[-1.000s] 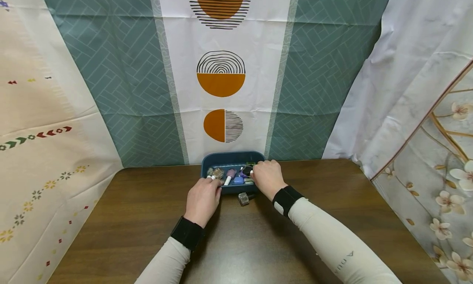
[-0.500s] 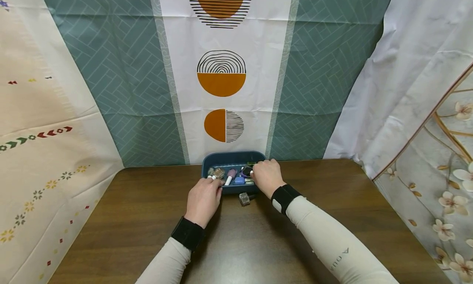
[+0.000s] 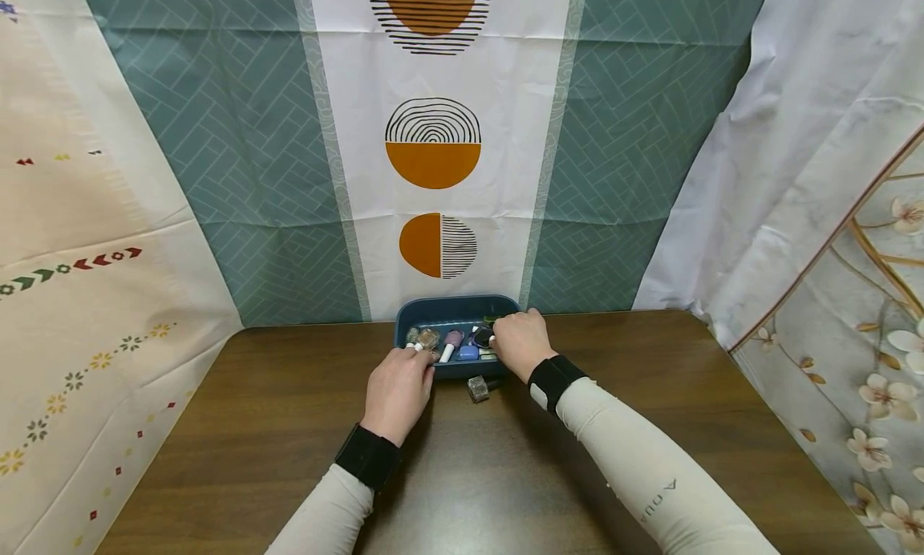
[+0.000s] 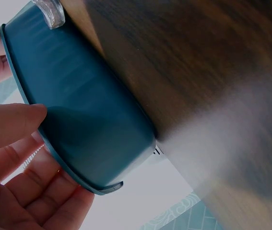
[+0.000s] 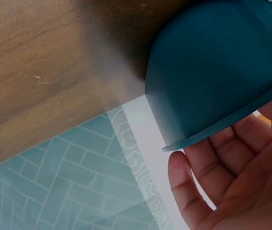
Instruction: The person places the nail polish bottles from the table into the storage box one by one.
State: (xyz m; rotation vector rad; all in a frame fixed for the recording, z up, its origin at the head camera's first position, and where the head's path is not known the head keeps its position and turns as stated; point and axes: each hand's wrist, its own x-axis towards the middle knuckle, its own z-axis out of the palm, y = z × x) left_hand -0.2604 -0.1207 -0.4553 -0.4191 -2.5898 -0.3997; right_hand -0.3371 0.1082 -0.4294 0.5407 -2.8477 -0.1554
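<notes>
A dark teal plastic bin (image 3: 462, 370) stands at the back of the table, close to the cloth. My left hand (image 3: 397, 390) pinches its front left rim; the left wrist view shows the thumb (image 4: 18, 122) outside the wall and the fingers inside. At the front right corner my right hand (image 3: 523, 346) holds the rim, fingers (image 5: 212, 165) curled at the edge. Inside lie several nail polish bottles, among them a purple one with a white cap (image 3: 451, 344), glittery ones (image 3: 427, 338) and a blue piece (image 3: 468, 352). A glittery nail polish bottle with a dark cap (image 3: 478, 389) lies before the bin.
The brown wooden table (image 3: 462, 475) reaches back to a hanging green and white cloth (image 3: 433, 234). A cream cloth (image 3: 108, 298) hangs on the left, a flowered white one (image 3: 816, 322) on the right.
Both hands keep their places on the bin's rim. The right forearm has shifted slightly to the left; the bin and bottles look almost unchanged.
</notes>
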